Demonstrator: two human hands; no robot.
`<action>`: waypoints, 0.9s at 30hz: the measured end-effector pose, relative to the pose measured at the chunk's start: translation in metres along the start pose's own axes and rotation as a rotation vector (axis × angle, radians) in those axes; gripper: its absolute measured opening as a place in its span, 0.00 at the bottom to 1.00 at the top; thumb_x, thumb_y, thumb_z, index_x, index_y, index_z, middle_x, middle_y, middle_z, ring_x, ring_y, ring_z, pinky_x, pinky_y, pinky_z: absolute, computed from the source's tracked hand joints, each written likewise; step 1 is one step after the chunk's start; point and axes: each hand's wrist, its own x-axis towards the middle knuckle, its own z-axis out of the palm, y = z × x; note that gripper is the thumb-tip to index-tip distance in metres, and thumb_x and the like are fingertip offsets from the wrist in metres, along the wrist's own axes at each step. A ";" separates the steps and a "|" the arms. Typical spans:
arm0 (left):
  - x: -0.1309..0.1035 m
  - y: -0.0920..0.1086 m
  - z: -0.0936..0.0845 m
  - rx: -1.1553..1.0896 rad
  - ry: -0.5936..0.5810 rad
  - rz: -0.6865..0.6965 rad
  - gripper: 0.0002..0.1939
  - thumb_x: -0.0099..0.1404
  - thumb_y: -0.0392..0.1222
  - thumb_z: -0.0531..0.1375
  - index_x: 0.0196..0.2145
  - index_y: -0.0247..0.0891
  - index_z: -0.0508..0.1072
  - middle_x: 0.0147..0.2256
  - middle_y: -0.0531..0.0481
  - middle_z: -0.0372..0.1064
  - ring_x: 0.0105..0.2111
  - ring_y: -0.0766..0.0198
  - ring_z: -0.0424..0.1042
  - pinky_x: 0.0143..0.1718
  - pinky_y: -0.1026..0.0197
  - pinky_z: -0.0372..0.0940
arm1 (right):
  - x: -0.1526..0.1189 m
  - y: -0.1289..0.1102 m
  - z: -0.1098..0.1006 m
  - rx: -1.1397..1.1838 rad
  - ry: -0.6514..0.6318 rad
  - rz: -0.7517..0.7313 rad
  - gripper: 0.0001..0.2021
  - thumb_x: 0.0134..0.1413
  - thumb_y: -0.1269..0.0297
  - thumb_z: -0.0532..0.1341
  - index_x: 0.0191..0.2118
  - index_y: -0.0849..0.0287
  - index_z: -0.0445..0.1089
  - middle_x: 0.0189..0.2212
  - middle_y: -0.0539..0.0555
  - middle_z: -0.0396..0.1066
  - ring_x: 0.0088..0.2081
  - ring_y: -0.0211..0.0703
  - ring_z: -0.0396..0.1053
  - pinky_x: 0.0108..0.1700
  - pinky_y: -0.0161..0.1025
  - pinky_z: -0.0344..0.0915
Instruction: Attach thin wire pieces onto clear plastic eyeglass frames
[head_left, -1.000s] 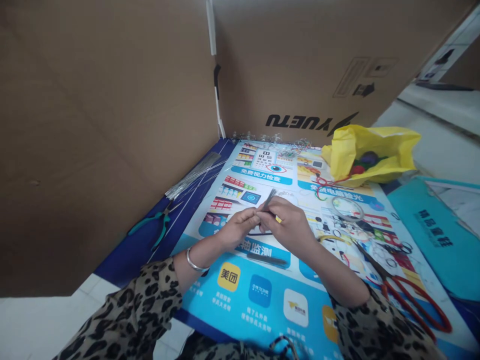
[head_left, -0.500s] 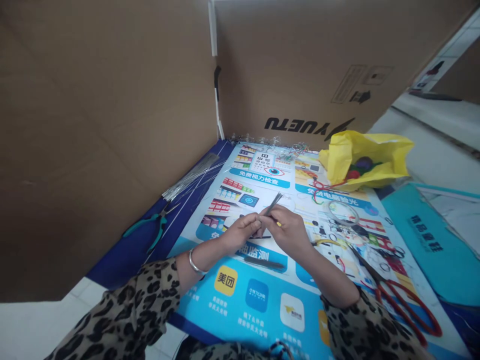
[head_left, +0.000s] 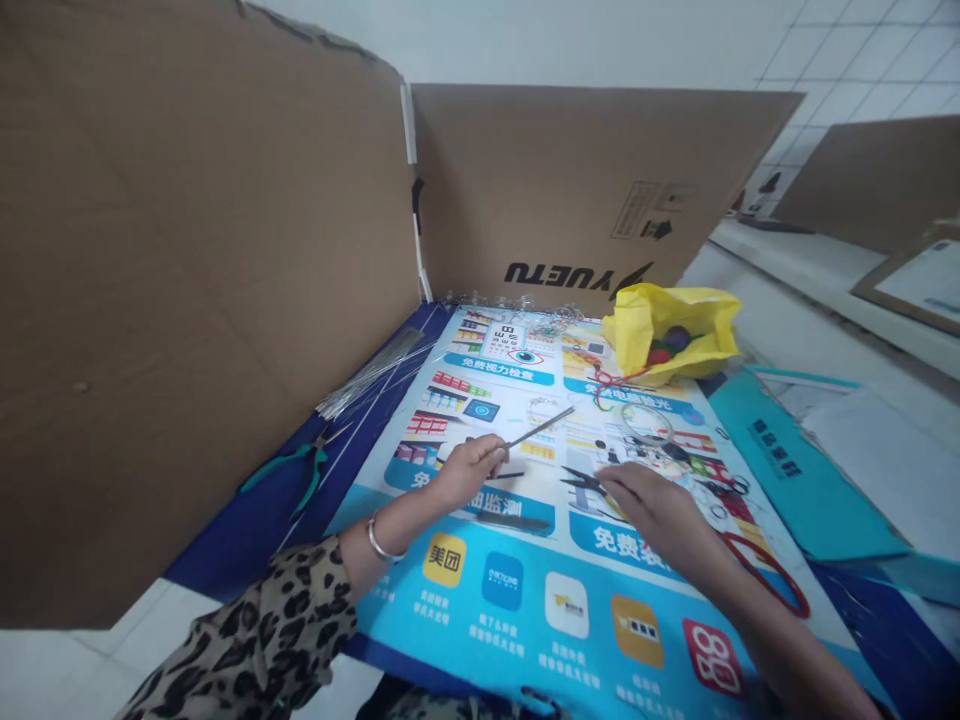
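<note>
My left hand (head_left: 472, 470) is closed around a thin bundle of dark wires (head_left: 541, 426), which sticks out up and to the right. The other end of the bundle shows below the fingers. My right hand (head_left: 649, 500) grips yellow-handled pliers (head_left: 589, 482), their dark jaws parted and pointing left toward the bundle but apart from it. Below my left hand, another dark bundle (head_left: 514, 522) lies on the printed sheet (head_left: 450, 625).
Teal-handled pliers (head_left: 311, 465) and silver wires (head_left: 371, 378) lie at the left, beside a cardboard wall (head_left: 210, 250). To the right are a wire coil (head_left: 646, 424), red-handled scissors (head_left: 772, 572), a yellow bag (head_left: 637, 325) and a teal folder (head_left: 787, 465).
My right hand has left the bundle and moved right, and now holds the yellow-handled pliers. My left hand has kept the bundle, now tilted lower. The camera view has shifted.
</note>
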 end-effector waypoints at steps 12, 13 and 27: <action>-0.006 0.000 0.003 0.357 -0.004 -0.076 0.12 0.63 0.41 0.47 0.30 0.40 0.68 0.22 0.55 0.63 0.24 0.66 0.63 0.28 0.65 0.55 | -0.092 0.070 0.008 -0.588 0.097 -0.106 0.17 0.58 0.62 0.48 0.41 0.64 0.71 0.38 0.60 0.72 0.40 0.49 0.69 0.41 0.43 0.67; -0.006 0.001 0.002 0.397 -0.001 -0.091 0.12 0.63 0.41 0.46 0.31 0.41 0.68 0.22 0.54 0.64 0.24 0.66 0.64 0.27 0.66 0.55 | -0.090 0.067 0.006 -0.577 0.107 -0.098 0.16 0.58 0.62 0.49 0.40 0.63 0.71 0.39 0.60 0.72 0.41 0.49 0.69 0.42 0.43 0.67; -0.003 -0.002 -0.005 0.363 -0.052 -0.171 0.11 0.64 0.45 0.44 0.36 0.42 0.64 0.23 0.56 0.63 0.23 0.65 0.65 0.27 0.64 0.58 | -0.078 0.060 -0.057 -0.430 0.012 0.279 0.15 0.59 0.64 0.48 0.39 0.60 0.70 0.38 0.59 0.72 0.39 0.47 0.69 0.41 0.42 0.65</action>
